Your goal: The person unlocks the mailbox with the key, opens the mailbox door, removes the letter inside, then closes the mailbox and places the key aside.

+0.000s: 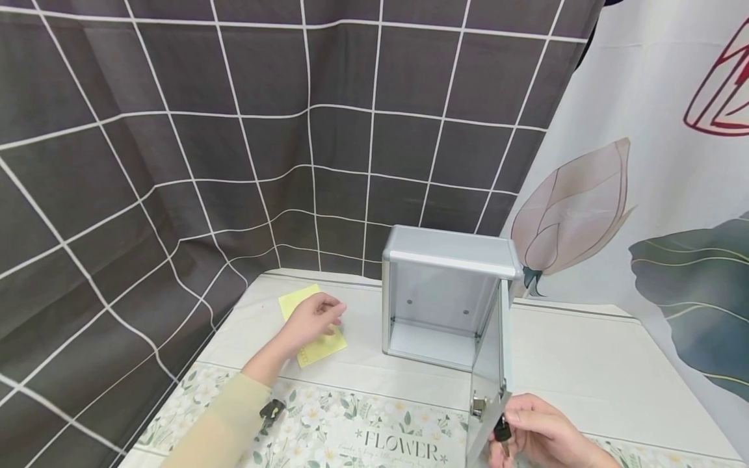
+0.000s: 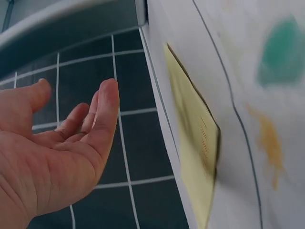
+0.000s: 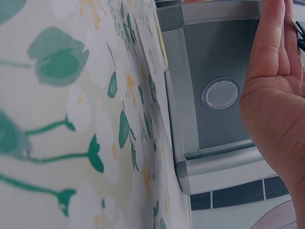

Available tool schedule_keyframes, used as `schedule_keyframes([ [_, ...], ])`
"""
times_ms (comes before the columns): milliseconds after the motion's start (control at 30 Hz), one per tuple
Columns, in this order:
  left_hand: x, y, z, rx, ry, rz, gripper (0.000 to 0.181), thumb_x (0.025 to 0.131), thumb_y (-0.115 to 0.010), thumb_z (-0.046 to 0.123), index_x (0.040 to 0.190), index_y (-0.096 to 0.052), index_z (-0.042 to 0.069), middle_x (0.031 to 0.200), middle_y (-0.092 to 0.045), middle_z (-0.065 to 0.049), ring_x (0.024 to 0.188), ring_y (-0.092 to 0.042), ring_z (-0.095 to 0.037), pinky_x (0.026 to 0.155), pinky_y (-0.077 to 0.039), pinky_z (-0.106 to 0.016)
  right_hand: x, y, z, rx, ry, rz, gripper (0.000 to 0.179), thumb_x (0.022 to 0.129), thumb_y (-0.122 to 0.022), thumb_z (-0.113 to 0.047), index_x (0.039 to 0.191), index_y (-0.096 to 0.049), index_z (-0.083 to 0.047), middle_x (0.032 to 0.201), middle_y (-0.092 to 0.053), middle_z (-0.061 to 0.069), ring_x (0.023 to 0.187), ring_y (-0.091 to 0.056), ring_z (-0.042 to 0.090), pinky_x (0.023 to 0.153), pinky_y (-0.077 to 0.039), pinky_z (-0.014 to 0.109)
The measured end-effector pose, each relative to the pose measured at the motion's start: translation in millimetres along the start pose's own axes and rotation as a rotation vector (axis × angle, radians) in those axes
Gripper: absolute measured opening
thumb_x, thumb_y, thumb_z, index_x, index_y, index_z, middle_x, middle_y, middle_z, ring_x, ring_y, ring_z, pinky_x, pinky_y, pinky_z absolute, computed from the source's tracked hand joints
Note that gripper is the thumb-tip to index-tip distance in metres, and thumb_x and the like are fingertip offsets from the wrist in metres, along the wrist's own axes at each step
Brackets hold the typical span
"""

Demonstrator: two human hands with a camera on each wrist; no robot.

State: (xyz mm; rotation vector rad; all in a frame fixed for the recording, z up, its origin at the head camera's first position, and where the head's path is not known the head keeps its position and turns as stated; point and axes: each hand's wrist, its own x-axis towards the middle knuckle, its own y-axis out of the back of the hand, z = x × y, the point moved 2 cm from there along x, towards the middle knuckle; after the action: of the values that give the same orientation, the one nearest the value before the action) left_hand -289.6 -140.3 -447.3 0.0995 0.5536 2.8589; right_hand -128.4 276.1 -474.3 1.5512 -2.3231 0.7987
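Observation:
My left hand hovers over a yellow paper with faint print at one end. In the left wrist view the fingers are loosely bent, nothing is in them, and the yellow paper is apart from the palm. A silver metal box stands with its door swung out toward me. At the door's free edge, my right hand pinches a black-headed key beside the lock. In the right wrist view the hand's fingertips are cut off at the top.
The box's inside shows a few small screws. A floral cloth covers the table. Behind stands a dark curtain with white grid lines; a white one with flower drawings hangs at right. A black object sits against the left sleeve.

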Motion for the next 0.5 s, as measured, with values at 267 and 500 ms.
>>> schedule_keyframes([
  [267, 3.1, -29.3, 19.3, 0.073, -0.196, -0.041, 0.056, 0.115, -0.065, 0.034, 0.160, -0.055, 0.001, 0.142, -0.071, -0.018, 0.131, -0.070, -0.039, 0.114, -0.057, -0.056, 3.9, -4, -1, 0.057, -0.014, 0.014, 0.065, 0.115, -0.006, 0.003, 0.144, -0.064, 0.010, 0.135, -0.078, 0.010, 0.118, -0.077, 0.015, 0.101, -0.063, 0.029],
  [500, 5.6, -52.1, 29.3, 0.031, -0.272, -0.111, 0.070, 0.117, -0.061, 0.030, 0.176, -0.031, 0.009, 0.169, -0.047, -0.027, 0.152, -0.053, -0.044, 0.125, -0.046, -0.058, 1.2, -3, 1, 0.048, -0.006, 0.014, 0.063, 0.115, -0.008, 0.003, 0.143, -0.063, 0.013, 0.134, -0.078, 0.011, 0.118, -0.077, 0.016, 0.100, -0.063, 0.030],
])
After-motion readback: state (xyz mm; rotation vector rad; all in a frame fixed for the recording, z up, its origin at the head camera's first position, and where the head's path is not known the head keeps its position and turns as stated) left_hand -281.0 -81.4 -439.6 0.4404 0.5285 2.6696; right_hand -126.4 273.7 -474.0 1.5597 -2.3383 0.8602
